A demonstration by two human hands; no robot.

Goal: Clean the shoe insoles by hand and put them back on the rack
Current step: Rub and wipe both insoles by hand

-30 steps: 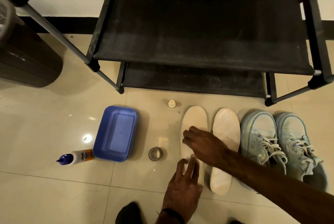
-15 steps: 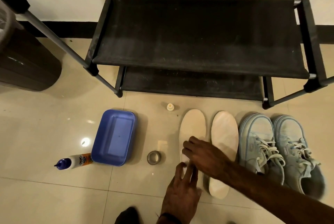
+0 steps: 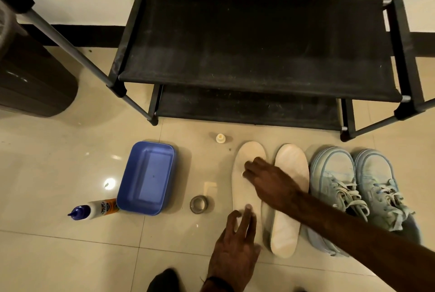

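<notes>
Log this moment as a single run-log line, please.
phase: cleaning | left hand: flat on left insole heel | right hand: rubbing it | right insole: untouched | rack: empty

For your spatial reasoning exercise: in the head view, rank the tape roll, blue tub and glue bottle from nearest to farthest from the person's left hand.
From the left hand:
1. Tape roll, just to its left.
2. Blue tub, further left.
3. Glue bottle, lying at the far left.
</notes>
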